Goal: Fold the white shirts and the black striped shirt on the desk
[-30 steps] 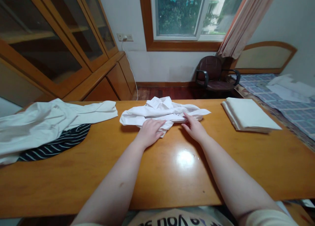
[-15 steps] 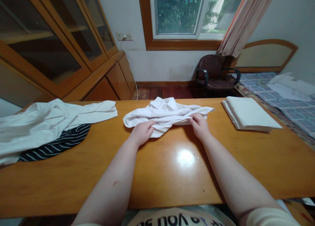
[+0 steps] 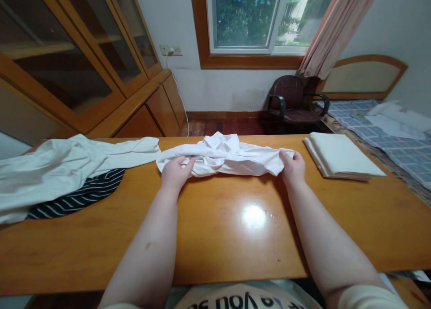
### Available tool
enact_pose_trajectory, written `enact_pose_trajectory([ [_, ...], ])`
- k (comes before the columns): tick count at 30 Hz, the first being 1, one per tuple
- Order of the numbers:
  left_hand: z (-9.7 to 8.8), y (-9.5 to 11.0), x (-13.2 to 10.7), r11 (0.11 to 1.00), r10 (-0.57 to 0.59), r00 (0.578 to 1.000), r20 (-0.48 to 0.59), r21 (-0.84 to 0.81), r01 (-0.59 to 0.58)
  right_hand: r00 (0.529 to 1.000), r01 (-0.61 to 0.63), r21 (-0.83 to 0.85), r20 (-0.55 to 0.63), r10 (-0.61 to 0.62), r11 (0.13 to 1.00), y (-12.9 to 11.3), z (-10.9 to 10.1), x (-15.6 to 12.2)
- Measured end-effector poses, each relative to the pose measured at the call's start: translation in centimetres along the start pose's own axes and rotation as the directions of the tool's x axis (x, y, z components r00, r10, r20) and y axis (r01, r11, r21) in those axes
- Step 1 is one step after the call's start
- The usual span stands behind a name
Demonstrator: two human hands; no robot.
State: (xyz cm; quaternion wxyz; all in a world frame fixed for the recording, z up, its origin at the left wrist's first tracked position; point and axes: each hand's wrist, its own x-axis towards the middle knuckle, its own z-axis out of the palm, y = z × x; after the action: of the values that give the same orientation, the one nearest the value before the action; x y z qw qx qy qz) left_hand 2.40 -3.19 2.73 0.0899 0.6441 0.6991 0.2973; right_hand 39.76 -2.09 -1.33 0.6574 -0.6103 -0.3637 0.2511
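A crumpled white shirt (image 3: pixel 229 158) lies across the far side of the wooden table (image 3: pixel 222 237), its collar bunched up at the back. At the shirt's left end, my left hand (image 3: pixel 175 173) is closed on the cloth between thumb and fingers; some fingertips are hidden in the folds. My right hand (image 3: pixel 293 167) pinches the shirt's right end. Between the two hands the cloth is stretched sideways, with loose folds nearer the left.
White garments (image 3: pixel 67 161) and a black striped cloth (image 3: pixel 81 194) lie on the left. A folded white stack (image 3: pixel 343 154) sits on the right. Past the table are a brown armchair (image 3: pixel 292 98), a glass-fronted cabinet (image 3: pixel 111 93) and a bed (image 3: pixel 367 116).
My hands have moved apart, the left leftward and the right rightward. The shirt is now spread wider, and the flap hanging toward me has been drawn back.
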Motion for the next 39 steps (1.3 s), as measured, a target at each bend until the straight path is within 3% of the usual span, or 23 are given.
enact_pose_trajectory([
  [5, 0.0, 0.1, 0.1, 0.999, -0.015, 1.0, -0.025, -0.043, 0.014, 0.936, -0.033, -0.273, -0.346, -0.067, 0.961, 0.6, -2.1, 1.9],
  [8, 0.2, 0.4, -0.1, 0.999, 0.029, 1.0, -0.001, -0.046, -0.029, 0.898, 0.091, -0.504, -0.331, -0.289, 0.859, -0.2, -2.4, 1.3],
  [10, 0.3, 0.6, -0.2, 0.998, 0.043, 0.999, 0.007, -0.055, -0.043, 0.863, 0.264, -0.635, -0.181, -0.472, 0.726, -1.1, -2.0, 0.1],
  [12, 0.4, 0.7, -0.3, 0.996, 0.058, 0.998, 0.014, -0.068, -0.057, 0.834, 0.493, -0.601, 0.12, -0.539, 0.629, -1.8, -1.1, -1.4],
  [13, 0.5, 0.7, -0.3, 0.995, 0.071, 0.997, 0.017, -0.072, -0.07, 0.796, 0.6, -0.514, 0.316, -0.516, 0.613, -1.9, -0.5, -2.2],
  [15, 0.6, 0.7, -0.4, 0.991, 0.112, 0.993, 0.039, -0.075, -0.109, 0.649, 0.706, -0.315, 0.647, -0.401, 0.634, -1.7, 0.8, -3.5],
  [17, 0.8, 0.6, -0.4, 0.985, 0.155, 0.984, 0.086, -0.091, -0.147, 0.55, 0.707, -0.253, 0.784, -0.289, 0.66, -1.0, 2.0, -4.4],
  [20, 1.0, 0.4, -0.5, 0.973, 0.194, 0.969, 0.153, -0.154, -0.171, 0.513, 0.679, -0.275, 0.841, -0.173, 0.68, 0.1, 3.0, -4.5],
  [22, 1.0, 0.2, -0.4, 0.962, 0.197, 0.97, 0.141, -0.217, -0.164, 0.544, 0.624, -0.308, 0.831, -0.116, 0.718, 0.5, 3.0, -4.0],
  [25, 1.0, -0.2, 0.0, 0.942, 0.134, 0.99, 0.038, -0.315, -0.115, 0.667, 0.479, -0.375, 0.743, -0.052, 0.793, 0.5, 2.6, -3.2],
  [27, 1.0, -0.7, 0.3, 0.923, 0.054, 0.997, -0.059, -0.377, -0.072, 0.723, 0.411, -0.391, 0.69, -0.033, 0.823, 0.4, 2.4, -2.9],
  [32, 1.3, -2.2, 1.2, 0.811, -0.153, 0.96, -0.235, -0.584, -0.013, 0.828, 0.319, -0.42, 0.559, -0.034, 0.85, 0.6, 2.2, -2.5],
  [35, 1.1, -3.0, 2.0, 0.687, -0.353, 0.877, -0.325, -0.726, 0.007, 0.875, 0.28, -0.409, 0.481, -0.056, 0.869, 1.0, 2.0, -2.0],
  [39, 0.0, -4.1, 3.1, 0.566, -0.613, 0.689, -0.385, -0.823, 0.044, 0.922, 0.212, -0.361, 0.381, -0.064, 0.908, 1.7, 1.5, -1.1],
])
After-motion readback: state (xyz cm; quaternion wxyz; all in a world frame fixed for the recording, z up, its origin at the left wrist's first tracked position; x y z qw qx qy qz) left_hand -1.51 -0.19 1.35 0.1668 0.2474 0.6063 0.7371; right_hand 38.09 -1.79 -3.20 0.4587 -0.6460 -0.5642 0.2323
